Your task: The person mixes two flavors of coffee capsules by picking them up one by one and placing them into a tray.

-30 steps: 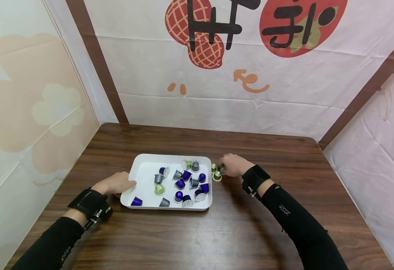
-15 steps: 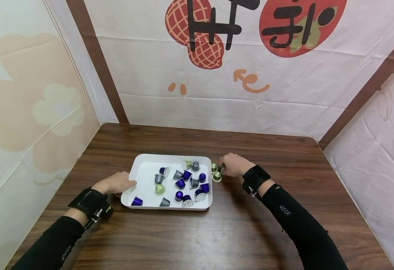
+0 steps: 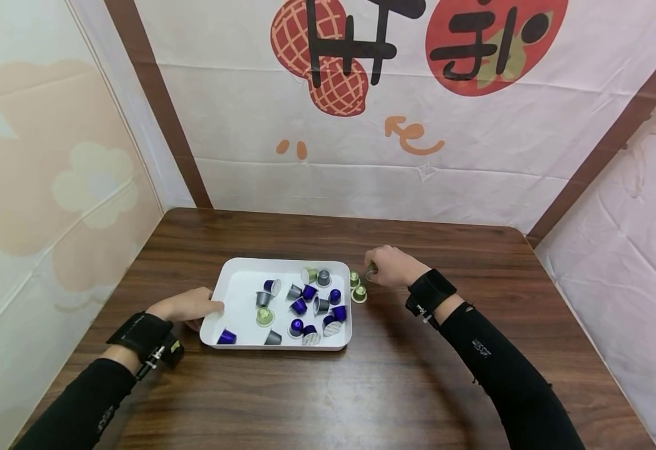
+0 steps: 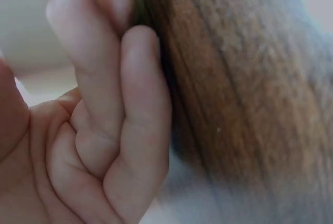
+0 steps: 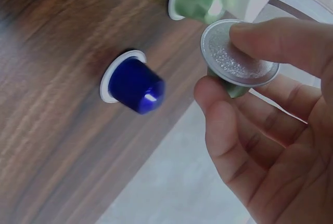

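Observation:
My left hand point(image 3: 184, 306) grips the left rim of a white tray point(image 3: 243, 275), thumb on top; in the left wrist view its fingers point(image 4: 143, 94) are curled by the tray's outer side. Coffee capsules lie scattered in the tray, among them a green one point(image 3: 265, 316), a grey one point(image 3: 273, 337) and a blue one point(image 3: 227, 336). Just past the tray's right edge, my right hand point(image 3: 397, 267) pinches a green coffee capsule point(image 5: 223, 55) between thumb and fingers, its silvery lid facing the right wrist camera. Two other green capsules point(image 3: 358, 294) stand between that hand and the tray.
A blue capsule point(image 5: 135, 84) stands on the wooden table point(image 3: 283, 400), seen in the right wrist view and hidden in the head view. White printed fabric point(image 3: 350, 181) hangs behind the table, with more at both sides.
My right hand has moved slightly away from the two green capsules, carrying the capsule it pinches. The left hand keeps its hold on the tray. The head view has shifted a little.

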A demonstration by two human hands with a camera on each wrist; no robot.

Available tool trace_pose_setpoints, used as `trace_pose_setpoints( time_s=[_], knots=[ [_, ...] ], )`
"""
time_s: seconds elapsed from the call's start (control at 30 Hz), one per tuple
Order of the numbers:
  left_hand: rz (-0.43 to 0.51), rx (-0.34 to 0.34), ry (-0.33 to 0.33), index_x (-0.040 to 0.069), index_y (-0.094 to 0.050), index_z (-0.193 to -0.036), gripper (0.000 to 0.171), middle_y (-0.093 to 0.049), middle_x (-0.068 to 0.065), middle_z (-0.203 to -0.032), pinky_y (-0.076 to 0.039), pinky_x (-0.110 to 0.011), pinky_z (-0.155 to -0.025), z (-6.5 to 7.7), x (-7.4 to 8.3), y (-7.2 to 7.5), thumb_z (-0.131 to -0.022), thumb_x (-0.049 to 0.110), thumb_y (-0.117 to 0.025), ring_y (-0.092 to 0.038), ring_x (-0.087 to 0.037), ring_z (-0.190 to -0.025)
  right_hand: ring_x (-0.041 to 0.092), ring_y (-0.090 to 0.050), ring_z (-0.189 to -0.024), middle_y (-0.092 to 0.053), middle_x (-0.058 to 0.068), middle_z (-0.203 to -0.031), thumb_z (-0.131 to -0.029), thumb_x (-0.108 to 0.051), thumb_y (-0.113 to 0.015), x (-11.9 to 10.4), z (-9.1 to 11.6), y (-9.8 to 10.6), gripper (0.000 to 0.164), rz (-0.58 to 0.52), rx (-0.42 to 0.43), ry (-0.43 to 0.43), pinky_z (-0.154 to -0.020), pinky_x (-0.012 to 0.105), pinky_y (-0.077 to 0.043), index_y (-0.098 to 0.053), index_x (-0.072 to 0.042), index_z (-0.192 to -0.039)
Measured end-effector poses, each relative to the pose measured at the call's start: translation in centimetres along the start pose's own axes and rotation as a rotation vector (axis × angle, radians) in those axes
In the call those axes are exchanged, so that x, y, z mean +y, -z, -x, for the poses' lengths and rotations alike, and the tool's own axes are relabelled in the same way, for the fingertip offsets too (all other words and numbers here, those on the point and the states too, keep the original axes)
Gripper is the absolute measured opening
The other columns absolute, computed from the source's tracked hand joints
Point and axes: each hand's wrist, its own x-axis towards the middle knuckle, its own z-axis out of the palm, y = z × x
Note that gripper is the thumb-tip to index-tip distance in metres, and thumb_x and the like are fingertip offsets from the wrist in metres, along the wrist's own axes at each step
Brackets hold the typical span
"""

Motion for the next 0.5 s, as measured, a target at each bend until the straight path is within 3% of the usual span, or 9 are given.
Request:
trace_pose_setpoints(
  time_s=[0.2,0.5],
  knots=[
    [0.024,-0.044,0.022,-0.006,-0.058,-0.106,0.033,-0.065,-0.006,-0.079,-0.052,-0.035,-0.059,-0.3,-0.4,0.3,-0.090,0.022,-0.051,-0.062,-0.018,-0.066,0.013,-0.052,-0.070,-0.059,0.003,-0.088,-0.087,-0.009,-0.065,-0.9,-0.2,0.5,0.020,0.018,0.046,0.046,-0.065,0.029,-0.045,-0.063,-0.001,-0.105],
    [0.006,-0.031,0.023,-0.005,-0.057,-0.105,0.030,-0.064,-0.006,-0.079,-0.052,-0.035,-0.058,-0.4,-0.4,0.2,-0.090,0.020,-0.050,-0.061,-0.017,-0.064,0.013,-0.051,-0.070,-0.059,0.006,-0.100,-0.090,-0.012,-0.062,-3.4,-1.2,1.2,0.022,0.010,0.067,0.078,-0.066,0.029,-0.044,-0.062,-0.003,-0.110]
  ],
)
